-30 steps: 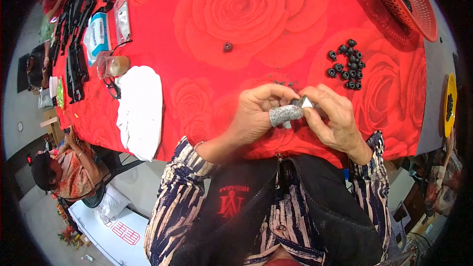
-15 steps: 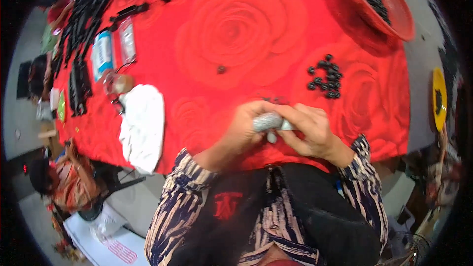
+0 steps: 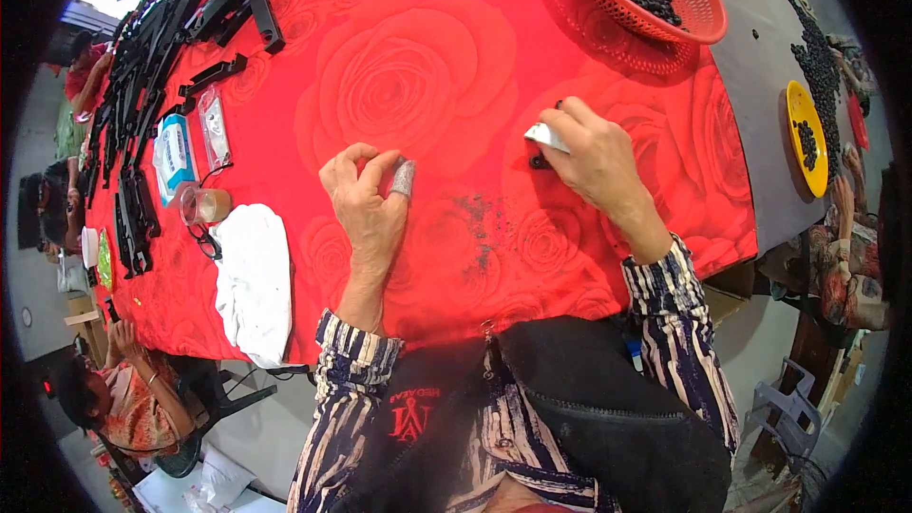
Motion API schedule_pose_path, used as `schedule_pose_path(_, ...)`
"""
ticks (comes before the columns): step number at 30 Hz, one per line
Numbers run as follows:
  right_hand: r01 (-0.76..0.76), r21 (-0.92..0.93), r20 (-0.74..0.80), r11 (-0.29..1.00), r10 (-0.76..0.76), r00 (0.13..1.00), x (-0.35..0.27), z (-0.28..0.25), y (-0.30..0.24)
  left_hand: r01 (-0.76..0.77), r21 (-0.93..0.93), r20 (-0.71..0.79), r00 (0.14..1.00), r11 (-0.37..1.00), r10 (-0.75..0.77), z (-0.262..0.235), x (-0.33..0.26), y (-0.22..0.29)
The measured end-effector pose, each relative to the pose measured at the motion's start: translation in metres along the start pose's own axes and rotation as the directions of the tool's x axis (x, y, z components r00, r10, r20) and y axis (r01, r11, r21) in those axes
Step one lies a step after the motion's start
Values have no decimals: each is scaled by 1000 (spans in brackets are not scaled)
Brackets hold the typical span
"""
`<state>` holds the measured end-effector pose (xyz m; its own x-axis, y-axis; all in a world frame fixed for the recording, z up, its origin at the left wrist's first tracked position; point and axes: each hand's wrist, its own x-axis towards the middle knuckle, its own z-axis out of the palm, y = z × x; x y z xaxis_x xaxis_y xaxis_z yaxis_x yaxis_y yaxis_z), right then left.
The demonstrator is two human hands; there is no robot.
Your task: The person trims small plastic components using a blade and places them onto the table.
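My left hand (image 3: 366, 204) is over the red cloth, its index finger curled down and the fingertips close together. Grey tape wraps its thumb (image 3: 403, 178). Whatever those fingertips pinch, if anything, is hidden. To the right, my right hand (image 3: 594, 157) is closed around a small white, flat, tapered tool (image 3: 547, 137) that sticks out on its left side. Small round black parts (image 3: 539, 162) show at this hand's edge; it covers most of that spot. Between my hands, fine black shavings (image 3: 483, 228) are scattered on the cloth.
A red basket (image 3: 698, 0) of black parts stands at the far right, a yellow plate (image 3: 808, 171) beyond. At left lie black bars (image 3: 204, 0), a blue-white packet (image 3: 175, 157), a cup (image 3: 211, 202) and a white cloth (image 3: 255, 275). Other people sit around.
My hands, together in front of me before, have parted. The left went left and forward, the right went right and forward over the black parts, still holding the white tool. The view has shifted.
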<state>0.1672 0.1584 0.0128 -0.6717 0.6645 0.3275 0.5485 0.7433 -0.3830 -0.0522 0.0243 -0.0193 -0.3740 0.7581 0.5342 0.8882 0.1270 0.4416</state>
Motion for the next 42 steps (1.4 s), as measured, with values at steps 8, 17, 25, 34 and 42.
schedule_pose_path(8, 71, -216, 144, 974, -40, 989, 15, 18, -5, 227, -619, 94, 972, 752, -216, 4, -17, 19)
schedule_pose_path(17, 306, 269, -47, 913, -305, 951, -20, 12, -60, 680, -620, 757, 650, -390, -70, 11, -33, 38)
schedule_pose_path(25, 221, 565, -96, 795, -203, 974, -25, 26, -49, 743, -561, 813, 578, -365, -72, 8, -31, 40)
schedule_pose_path(34, 471, 413, -201, 779, -427, 882, -27, 23, -50, 801, -505, 831, 552, -320, 70, -4, -32, 37)
schedule_pose_path(42, 490, 463, -218, 739, -441, 871, -26, 18, -51, 863, -441, 872, 477, -247, 110, -7, -29, 36)
